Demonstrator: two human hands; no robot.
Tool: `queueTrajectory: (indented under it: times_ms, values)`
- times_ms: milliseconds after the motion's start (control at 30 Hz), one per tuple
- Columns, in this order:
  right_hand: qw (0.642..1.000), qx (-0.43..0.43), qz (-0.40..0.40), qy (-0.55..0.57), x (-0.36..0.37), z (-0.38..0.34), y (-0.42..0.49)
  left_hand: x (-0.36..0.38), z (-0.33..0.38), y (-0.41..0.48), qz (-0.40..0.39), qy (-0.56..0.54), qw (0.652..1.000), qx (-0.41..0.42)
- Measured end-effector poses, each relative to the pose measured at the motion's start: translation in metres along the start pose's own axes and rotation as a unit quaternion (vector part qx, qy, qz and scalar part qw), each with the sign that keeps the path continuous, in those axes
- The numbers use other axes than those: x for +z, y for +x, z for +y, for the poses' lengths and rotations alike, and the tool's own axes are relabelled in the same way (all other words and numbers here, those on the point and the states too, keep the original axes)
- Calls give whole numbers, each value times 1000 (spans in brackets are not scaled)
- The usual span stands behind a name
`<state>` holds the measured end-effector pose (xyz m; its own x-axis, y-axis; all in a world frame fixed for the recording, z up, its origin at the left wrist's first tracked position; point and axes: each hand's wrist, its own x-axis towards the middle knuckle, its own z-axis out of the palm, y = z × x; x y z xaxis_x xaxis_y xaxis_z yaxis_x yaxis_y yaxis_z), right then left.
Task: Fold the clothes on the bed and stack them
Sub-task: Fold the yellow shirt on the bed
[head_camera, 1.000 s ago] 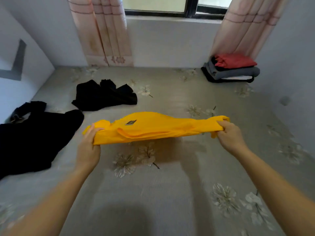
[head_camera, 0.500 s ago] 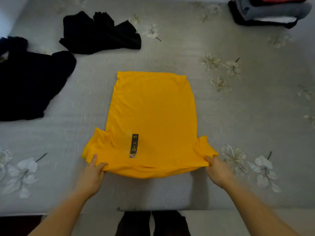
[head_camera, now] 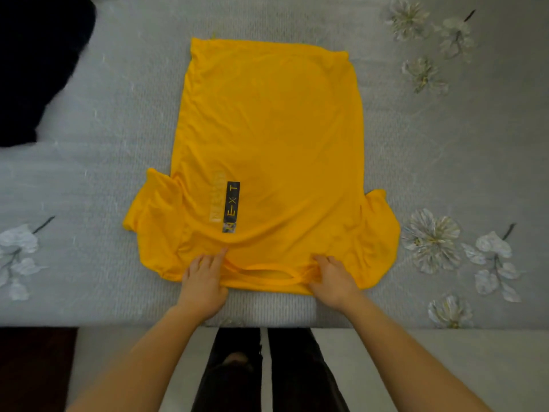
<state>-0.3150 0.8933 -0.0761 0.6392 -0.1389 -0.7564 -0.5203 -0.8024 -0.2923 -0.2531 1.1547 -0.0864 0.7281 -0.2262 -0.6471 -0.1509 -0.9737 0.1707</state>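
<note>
A bright yellow-orange short-sleeved T-shirt (head_camera: 267,129) of thin, soft cloth lies spread flat on the bed (head_camera: 118,129), which is covered in a grey woven sheet printed with pale flowers. The shirt's hem points away from the person and its neck opening (head_camera: 267,273) lies at the near edge of the mattress. A narrow black rectangular label (head_camera: 231,206) with light letters runs lengthwise on the cloth left of the middle. The two short sleeves stick out sideways, one on the left (head_camera: 148,215) and one on the right (head_camera: 381,230), both a little rumpled.

The person stands at the bedside and both bare hands are down on the shirt, one at each end of the neck opening. The left hand (head_camera: 205,282) lies palm down on the cloth with its fingers loosely spread and mostly straight; the forefinger (head_camera: 221,257) reaches furthest, its tip pressing the fabric just below the label. It grips nothing that I can see. The right hand (head_camera: 334,278) has its fingers bent at the knuckles, and the cloth is gathered into small folds against its thumb side, so it looks to be pinching the shirt beside the neck opening.

Well apart, at the far left, a loose black garment (head_camera: 32,69) lies in a heap on the sheet. Below the mattress edge, dark trousers (head_camera: 291,370) show against a pale floor (head_camera: 430,352).
</note>
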Motion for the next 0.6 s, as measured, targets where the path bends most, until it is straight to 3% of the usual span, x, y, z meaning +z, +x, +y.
queueTrajectory:
  times_ms: [100,200,267,333,433,600]
  values:
    - [999,-19,-18,-31,19,3,-7,-1,2,-3,-59,84,994,22]
    - [991,-46,-108,-64,30,13,-19,-3,-6,-12,-166,134,974,78]
    - [988,-49,-147,-20,23,16,-17,-7,-10,-10,-238,132,959,83]
    - [992,-30,-115,48,0,12,-4,-21,-3,3,-252,100,960,64]
    - [994,-10,-4,111,-50,-2,28,-54,23,43,-185,35,980,65]
    - [990,-30,93,98,-123,-6,101,-94,79,145,64,-56,989,125]
